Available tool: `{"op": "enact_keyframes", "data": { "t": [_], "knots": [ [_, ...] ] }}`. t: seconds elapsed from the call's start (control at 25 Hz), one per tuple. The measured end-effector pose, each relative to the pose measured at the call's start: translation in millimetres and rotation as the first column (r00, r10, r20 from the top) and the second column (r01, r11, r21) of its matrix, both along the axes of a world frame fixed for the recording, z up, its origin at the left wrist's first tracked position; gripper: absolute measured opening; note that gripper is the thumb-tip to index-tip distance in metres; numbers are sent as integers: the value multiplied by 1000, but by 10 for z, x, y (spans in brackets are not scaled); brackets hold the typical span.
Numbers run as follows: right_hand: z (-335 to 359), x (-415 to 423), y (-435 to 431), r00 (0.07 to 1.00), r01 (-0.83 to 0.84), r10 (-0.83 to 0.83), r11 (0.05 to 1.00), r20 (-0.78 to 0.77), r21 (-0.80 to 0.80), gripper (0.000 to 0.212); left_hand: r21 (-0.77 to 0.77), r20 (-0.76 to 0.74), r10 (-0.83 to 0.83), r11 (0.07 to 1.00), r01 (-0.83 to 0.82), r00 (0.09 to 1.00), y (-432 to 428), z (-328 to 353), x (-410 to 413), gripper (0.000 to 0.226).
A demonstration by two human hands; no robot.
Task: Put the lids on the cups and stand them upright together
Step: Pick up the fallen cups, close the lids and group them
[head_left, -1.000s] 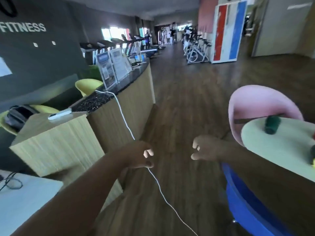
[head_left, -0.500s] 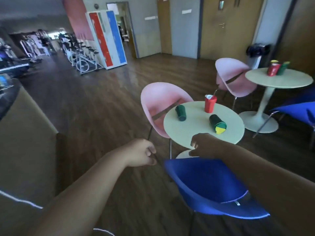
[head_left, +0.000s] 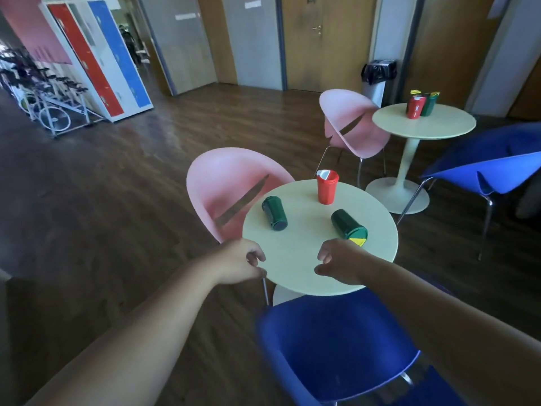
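Standing red cup white-lidded, two green cups lying sideways, left hand curled empty, right hand loosely spread.

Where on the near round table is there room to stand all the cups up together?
The near table is bare in the middle, between the lying green cup, the red cup and the green cup with the yellow lid. The near edge is also bare, between the left hand and right hand. No spot looks crowded.
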State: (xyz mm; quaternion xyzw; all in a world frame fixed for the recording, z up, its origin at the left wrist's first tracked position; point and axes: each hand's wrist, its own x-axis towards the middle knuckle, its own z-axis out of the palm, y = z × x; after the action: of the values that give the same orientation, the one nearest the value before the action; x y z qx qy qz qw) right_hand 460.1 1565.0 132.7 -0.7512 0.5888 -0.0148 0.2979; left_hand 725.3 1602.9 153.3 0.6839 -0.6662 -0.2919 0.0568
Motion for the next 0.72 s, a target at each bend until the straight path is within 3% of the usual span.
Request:
{"op": "enact_keyframes", "data": {
  "t": [0.28, 0.52, 0.72],
  "knots": [
    [-266, 712, -891, 997, 80, -80, 997, 22, 18, 37, 65, -46, -67, 995, 70, 997, -1351, -306, 646, 33],
    [-478, 1394, -1607, 946, 319, -322, 945, 33, 70, 34, 150, -52, -204, 966, 209, 978, -2492, -596, 1289, 27],
    [-530, 1770, -2015, 909, 414, -416, 906, 7, 88, 34, 214, -126, -239, 941, 262, 963, -3066, -750, 1644, 22]
  ]
}}
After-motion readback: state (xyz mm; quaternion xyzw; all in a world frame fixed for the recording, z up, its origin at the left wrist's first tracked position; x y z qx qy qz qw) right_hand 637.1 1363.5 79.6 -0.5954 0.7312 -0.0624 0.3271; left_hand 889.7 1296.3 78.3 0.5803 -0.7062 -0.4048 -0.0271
